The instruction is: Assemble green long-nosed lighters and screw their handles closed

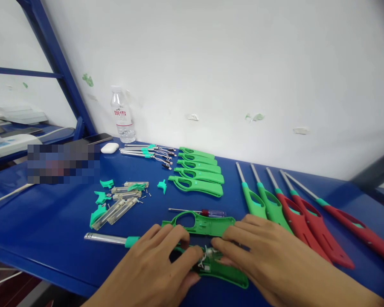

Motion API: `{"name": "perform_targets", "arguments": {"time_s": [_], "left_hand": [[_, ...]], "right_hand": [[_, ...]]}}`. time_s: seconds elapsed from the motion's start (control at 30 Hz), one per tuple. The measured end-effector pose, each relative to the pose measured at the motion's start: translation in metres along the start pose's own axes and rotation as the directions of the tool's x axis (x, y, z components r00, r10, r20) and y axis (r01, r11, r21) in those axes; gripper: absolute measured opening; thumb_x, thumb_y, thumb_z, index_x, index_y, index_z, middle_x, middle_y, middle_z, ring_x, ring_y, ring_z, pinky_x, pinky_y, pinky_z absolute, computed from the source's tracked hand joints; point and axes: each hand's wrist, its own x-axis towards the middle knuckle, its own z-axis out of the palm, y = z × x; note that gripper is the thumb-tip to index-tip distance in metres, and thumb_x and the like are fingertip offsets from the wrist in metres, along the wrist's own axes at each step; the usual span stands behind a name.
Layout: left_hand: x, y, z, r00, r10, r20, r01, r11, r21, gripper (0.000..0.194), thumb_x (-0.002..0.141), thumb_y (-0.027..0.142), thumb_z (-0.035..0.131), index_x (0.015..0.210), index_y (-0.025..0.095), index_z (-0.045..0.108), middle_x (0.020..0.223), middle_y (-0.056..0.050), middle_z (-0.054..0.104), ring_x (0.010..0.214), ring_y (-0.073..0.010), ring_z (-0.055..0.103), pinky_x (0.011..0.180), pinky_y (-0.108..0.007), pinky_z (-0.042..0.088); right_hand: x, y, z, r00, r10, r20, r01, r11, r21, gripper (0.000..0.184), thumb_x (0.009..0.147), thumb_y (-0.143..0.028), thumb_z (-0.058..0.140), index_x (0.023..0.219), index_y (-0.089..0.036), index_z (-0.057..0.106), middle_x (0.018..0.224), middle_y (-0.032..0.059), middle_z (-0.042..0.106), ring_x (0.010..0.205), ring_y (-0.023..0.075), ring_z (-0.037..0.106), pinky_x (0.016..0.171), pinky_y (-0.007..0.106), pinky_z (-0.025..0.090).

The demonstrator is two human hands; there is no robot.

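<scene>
An opened gas lighter lies at the front, its metal barrel (104, 238) pointing left with a teal collar. Its green handle half (230, 275) carries white wires (202, 257) and a clear part, mostly covered by my fingers. My left hand (166, 256) is closed around the barrel end of that half, fingertips by the wires. My right hand (259, 251) is closed at the other end, thumb and fingers on the clear part in the shell. Just behind lies an empty matching green handle half (208, 226), with a screwdriver (214, 212) beyond it.
Clear fuel tanks (124, 210), teal triggers (98, 215) and small screws lie left. Further back are metal barrels with wires (136, 152) and stacked green handle halves (198, 186). Assembled red and green lighters (310, 230) lie right. A water bottle (123, 117) stands by the wall.
</scene>
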Motion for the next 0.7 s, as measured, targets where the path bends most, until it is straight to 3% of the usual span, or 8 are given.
{"name": "perform_targets", "arguments": {"time_s": [0.2, 0.57, 0.7], "left_hand": [[0.0014, 0.0001, 0.003, 0.999, -0.035, 0.022, 0.035, 0.999, 0.006, 0.017, 0.113, 0.03, 0.052, 0.128, 0.031, 0.06, 0.127, -0.003, 0.071, 0.11, -0.0296, 0.072, 0.1, -0.052, 0.059], [-0.0007, -0.0002, 0.0048, 1.0, -0.014, -0.015, 0.015, 1.0, 0.028, 0.023, 0.117, 0.033, 0.04, 0.127, 0.03, 0.061, 0.125, -0.003, 0.072, 0.111, -0.0289, 0.072, 0.1, -0.05, 0.059], [-0.0021, 0.0007, 0.0037, 1.0, -0.018, -0.009, 0.018, 0.999, 0.035, 0.025, 0.117, 0.033, 0.039, 0.127, 0.03, 0.061, 0.126, -0.003, 0.072, 0.111, -0.0286, 0.072, 0.101, -0.05, 0.059]], "right_hand": [[-0.0001, -0.0003, 0.0007, 1.0, 0.003, 0.003, -0.003, 1.0, 0.001, 0.015, 0.096, -0.017, 0.076, 0.093, -0.023, 0.063, 0.086, -0.0064, 0.073, 0.072, 0.0165, 0.064, 0.068, 0.033, 0.039], [-0.0004, -0.0029, 0.0005, 0.999, -0.01, 0.035, 0.01, 1.0, -0.009, 0.005, 0.104, -0.02, 0.067, 0.1, -0.021, 0.067, 0.086, -0.005, 0.072, 0.074, 0.0168, 0.066, 0.069, 0.035, 0.042], [0.0006, -0.0069, -0.0006, 0.998, -0.02, 0.056, 0.023, 0.998, -0.059, 0.017, 0.11, -0.018, 0.056, 0.1, -0.021, 0.069, 0.084, -0.0035, 0.071, 0.072, 0.0168, 0.065, 0.067, 0.036, 0.043]]}}
